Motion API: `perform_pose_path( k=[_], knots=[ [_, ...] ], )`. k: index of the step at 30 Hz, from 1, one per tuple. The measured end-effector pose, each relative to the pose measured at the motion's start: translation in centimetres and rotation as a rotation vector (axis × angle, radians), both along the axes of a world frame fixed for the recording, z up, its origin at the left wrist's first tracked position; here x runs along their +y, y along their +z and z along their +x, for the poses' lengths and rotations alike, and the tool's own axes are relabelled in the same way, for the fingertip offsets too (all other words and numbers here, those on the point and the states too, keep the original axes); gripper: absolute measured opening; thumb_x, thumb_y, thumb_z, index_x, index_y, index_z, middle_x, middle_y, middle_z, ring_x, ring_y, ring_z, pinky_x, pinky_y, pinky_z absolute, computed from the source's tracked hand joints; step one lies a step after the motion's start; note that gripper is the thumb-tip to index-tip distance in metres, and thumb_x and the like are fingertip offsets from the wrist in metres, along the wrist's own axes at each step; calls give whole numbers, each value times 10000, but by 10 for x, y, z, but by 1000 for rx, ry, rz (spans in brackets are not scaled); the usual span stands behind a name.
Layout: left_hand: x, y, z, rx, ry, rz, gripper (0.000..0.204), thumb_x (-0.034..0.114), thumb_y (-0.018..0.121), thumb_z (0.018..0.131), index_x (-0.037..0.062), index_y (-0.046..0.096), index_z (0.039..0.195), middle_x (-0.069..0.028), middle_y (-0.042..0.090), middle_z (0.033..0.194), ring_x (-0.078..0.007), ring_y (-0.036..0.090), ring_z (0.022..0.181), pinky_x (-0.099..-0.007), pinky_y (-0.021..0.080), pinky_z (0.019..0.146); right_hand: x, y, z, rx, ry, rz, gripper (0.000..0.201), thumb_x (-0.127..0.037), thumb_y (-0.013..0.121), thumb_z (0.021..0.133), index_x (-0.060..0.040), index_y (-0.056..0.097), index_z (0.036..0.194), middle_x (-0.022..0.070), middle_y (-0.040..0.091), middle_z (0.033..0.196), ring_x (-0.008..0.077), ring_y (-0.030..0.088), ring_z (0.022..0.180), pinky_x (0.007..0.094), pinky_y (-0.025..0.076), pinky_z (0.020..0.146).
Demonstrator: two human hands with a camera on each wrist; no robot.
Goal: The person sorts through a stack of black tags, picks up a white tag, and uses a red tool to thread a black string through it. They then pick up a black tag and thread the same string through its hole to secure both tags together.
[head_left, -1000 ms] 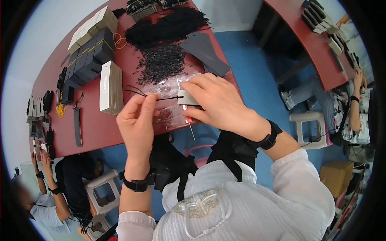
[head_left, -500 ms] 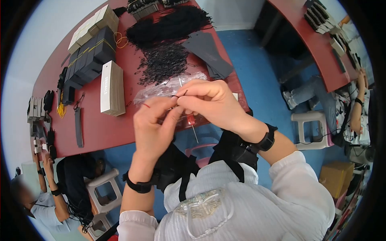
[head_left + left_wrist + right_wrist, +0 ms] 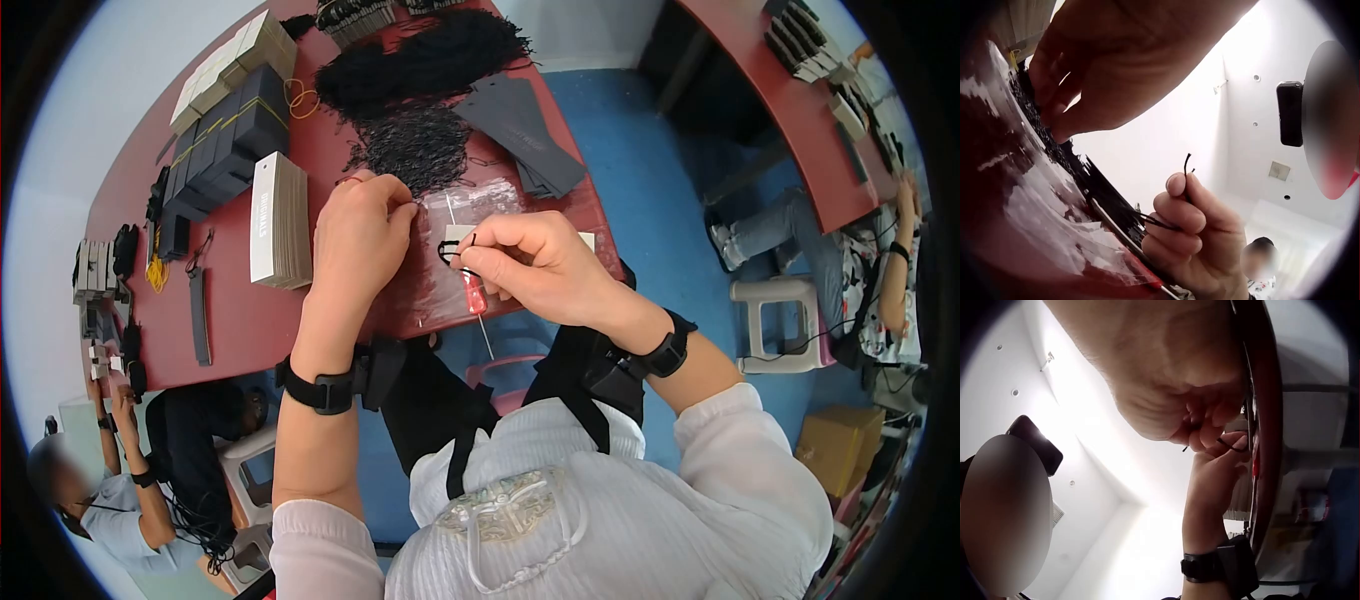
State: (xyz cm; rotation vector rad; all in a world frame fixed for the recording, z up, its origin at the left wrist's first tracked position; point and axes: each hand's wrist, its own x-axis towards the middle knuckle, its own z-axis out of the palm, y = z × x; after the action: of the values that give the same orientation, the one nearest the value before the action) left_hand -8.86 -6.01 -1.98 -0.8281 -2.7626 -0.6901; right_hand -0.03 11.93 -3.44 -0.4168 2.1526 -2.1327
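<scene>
My right hand (image 3: pixel 535 260) pinches a thin black cord (image 3: pixel 448 250) between thumb and forefinger. In the left wrist view the cord's ends (image 3: pixel 1187 164) stick up from the pinch, and doubled strands (image 3: pixel 1154 220) run out from under the curled fingers. A pale tag (image 3: pixel 458 233) shows behind this hand, mostly covered by it. Below it lies a red-handled tool (image 3: pixel 475 296), its thin metal shaft reaching past the table edge. My left hand (image 3: pixel 360 235) is turned down with fingertips at the near edge of a pile of small black pins (image 3: pixel 410 145).
Clear plastic (image 3: pixel 430 285) covers the table by my hands. A stack of white tags (image 3: pixel 280 225) stands at left, with banded dark stacks (image 3: pixel 235 120) behind. Black cords (image 3: pixel 425 60) are heaped at the back; dark cards (image 3: pixel 525 140) lie right. Another person sits at each side.
The hands came together over the cord, then parted. My left hand let go of the cord and moved away to the pins. My right hand now pinches the cord.
</scene>
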Motion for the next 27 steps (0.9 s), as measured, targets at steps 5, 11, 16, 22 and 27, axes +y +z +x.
perform_pose_path(
  k=[5,11,16,22,27],
  knots=[
    [5,0,-5,-205,105,7,77,86,614,769,34,643,817,-138,610,807,-329,586,824,-418,459,725,0,-2,1,-56,33,-30,128,-71,542,908,16,613,848,3,580,664,25,489,556,192,387,480],
    [-1,0,3,-142,96,289,74,51,615,804,6,618,863,-96,630,766,-200,622,699,-326,481,637,1,0,-1,-49,-19,32,128,-87,564,897,4,621,826,-10,573,631,24,501,551,188,389,476],
    [6,9,49,-545,99,913,46,-18,630,822,-25,614,864,-31,624,765,-79,591,667,-190,492,640,-3,-3,-2,-5,-96,-8,121,-99,580,887,-11,635,824,-20,565,619,19,490,548,189,384,476],
    [5,1,71,-505,83,1038,98,-41,635,811,-31,601,902,-55,638,790,-90,613,706,-202,500,654,-9,9,8,89,-183,92,127,-85,600,862,4,629,775,-24,555,602,11,474,540,196,370,467],
    [6,1,79,-413,76,1030,131,-54,646,800,-33,593,918,-58,642,810,-93,620,727,-202,500,659,-13,11,11,191,-256,142,136,-63,621,838,17,610,729,-16,562,583,12,481,528,203,373,462]
  ],
)
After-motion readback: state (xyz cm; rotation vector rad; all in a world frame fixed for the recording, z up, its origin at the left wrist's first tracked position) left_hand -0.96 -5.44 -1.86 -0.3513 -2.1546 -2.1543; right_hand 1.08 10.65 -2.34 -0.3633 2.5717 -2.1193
